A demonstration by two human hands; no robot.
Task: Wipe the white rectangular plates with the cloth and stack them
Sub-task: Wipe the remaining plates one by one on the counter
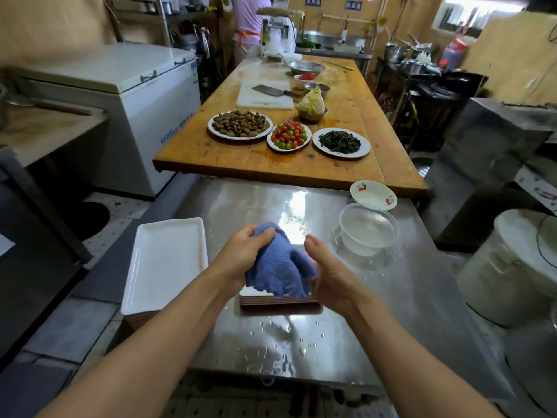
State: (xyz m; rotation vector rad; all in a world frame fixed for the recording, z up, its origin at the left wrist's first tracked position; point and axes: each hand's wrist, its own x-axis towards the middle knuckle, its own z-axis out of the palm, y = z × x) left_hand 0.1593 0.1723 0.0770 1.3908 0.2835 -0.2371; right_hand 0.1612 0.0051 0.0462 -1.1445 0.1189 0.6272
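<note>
A blue cloth hangs bunched between my hands above the steel table. My left hand grips its upper part with curled fingers. My right hand holds its right side, thumb up; its fingers are hidden behind the cloth. Directly beneath the cloth sits a stack of white rectangular plates, mostly hidden, only its front edge showing. A second stack of white rectangular plates lies at the table's left edge, its top plate bare.
A clear plastic tub and a small white dish stand at the table's right. Water drops dot the front of the table. Beyond lies a wooden counter with plates of food, a cutting board and cleaver. A white bucket stands right.
</note>
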